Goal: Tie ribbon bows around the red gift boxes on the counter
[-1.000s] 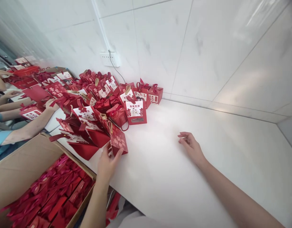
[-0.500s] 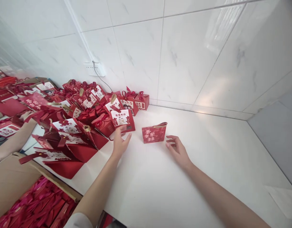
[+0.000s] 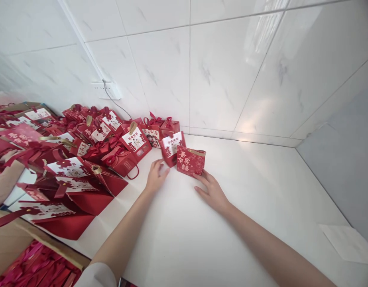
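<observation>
My left hand [image 3: 156,175] reaches the lower left edge of a red gift box with a white printed front [image 3: 173,146]. Its fingertips are at that edge, with the thumb apart below. The box is slightly blurred and leans to one side. Beside it, on the right, stands a red gift box with light lettering and a gold-edged strap [image 3: 191,160], covering part of the white-fronted one. My right hand [image 3: 213,191] touches this box's lower right corner with its fingertips, thumb spread away from it. Neither hand wraps round its box.
Many red gift boxes [image 3: 118,159] with ribbons crowd the left of the white table [image 3: 201,239]. A cardboard carton [image 3: 58,249] of red, ribboned items is at lower left. Another person's arm [image 3: 6,179] shows at far left. A tiled wall with a socket [image 3: 106,91] stands behind.
The white-fronted box has moved right, away from the pile, to beside the lettered box. My left hand has moved right with it. My right hand now touches the lettered box. The view has shifted right.
</observation>
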A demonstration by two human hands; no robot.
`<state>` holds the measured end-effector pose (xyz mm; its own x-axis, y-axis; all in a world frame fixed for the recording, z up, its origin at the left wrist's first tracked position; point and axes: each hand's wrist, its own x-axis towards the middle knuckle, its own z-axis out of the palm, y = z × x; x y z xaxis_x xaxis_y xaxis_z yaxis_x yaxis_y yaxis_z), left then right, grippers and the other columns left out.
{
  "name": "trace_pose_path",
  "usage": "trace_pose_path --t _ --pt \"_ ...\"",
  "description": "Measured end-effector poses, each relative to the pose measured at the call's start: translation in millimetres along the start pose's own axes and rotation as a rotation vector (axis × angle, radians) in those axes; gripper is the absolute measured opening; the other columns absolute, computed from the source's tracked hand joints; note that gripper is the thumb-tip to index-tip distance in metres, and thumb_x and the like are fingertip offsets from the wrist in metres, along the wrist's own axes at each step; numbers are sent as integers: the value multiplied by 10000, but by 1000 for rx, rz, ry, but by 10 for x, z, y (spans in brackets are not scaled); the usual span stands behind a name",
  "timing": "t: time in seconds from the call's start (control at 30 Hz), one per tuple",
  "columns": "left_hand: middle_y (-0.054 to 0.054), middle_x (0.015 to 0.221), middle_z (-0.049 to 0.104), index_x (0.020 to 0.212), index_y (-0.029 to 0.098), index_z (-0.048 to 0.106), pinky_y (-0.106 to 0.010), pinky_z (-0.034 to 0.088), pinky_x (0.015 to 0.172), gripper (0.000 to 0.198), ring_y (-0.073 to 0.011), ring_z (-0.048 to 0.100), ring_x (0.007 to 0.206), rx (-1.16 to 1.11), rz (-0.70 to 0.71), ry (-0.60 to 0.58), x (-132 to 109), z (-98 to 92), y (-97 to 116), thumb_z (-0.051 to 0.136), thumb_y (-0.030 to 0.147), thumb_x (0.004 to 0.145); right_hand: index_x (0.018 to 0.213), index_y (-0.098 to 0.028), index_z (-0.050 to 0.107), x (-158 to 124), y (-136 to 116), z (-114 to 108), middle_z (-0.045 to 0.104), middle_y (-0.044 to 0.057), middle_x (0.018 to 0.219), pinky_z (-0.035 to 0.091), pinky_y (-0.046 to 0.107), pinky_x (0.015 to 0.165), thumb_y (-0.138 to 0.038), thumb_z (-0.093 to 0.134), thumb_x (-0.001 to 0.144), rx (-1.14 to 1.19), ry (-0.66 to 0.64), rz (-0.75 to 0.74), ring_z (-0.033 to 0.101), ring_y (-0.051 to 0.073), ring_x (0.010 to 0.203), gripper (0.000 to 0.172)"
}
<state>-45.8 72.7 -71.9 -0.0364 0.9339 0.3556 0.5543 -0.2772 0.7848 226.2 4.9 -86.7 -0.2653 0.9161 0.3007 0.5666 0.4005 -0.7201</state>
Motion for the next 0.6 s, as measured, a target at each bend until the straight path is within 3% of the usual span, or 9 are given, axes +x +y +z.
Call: trace_pose_path --t 0.13,0.2,0.3,0.4,0.5,0.6 --pt "-97 1395 530 1305 242 553 -492 296 1157 625 -306 465 1318 117 149 -317 91 353 165 733 390 726 1463 -368 344 74 91 77 261 48 1556 354 564 1073 -347 540 885 -124 11 30 337 344 1381 611" --pt "-90 1386 544 1283 251 567 -531 232 1176 634 -325 438 1338 154 169 -368 200 531 204 758 400 698 1475 -332 329 161 161 103 231 85 1564 341 595 1054 -358 562 864 -159 43 81 321 390 1377 654" --pt "-125 1377 532 1321 205 508 -482 289 1158 650 -304 457 1321 148 126 -268 410 771 198 732 366 733 1439 -244 387 393 299 108 226 151 1556 290 623 1058 -370 601 825 -142 170 213 284 437 1385 662" --pt "-230 1477 351 1456 91 246 -444 300 1149 728 -293 334 1404 163 28 -64 640 952 160 586 328 857 1332 -174 471 727 456 73 273 193 1529 262 607 1076 -366 614 794 -68 348 324 281 418 1393 589" --pt "-235 1540 229 1492 88 94 -423 284 1157 907 -301 239 1448 185 -26 32 840 1075 138 641 350 818 1366 -99 362 1068 601 22 337 232 1483 313 520 1073 -360 500 855 -47 481 374 315 340 1390 591" --pt "-216 1438 429 1473 112 214 -476 341 1101 912 -345 396 1352 214 -45 20 963 1159 152 701 395 756 1394 -64 273 1298 702 -9 415 251 1415 401 453 1000 -403 444 881 -23 590 410 466 301 1276 638"
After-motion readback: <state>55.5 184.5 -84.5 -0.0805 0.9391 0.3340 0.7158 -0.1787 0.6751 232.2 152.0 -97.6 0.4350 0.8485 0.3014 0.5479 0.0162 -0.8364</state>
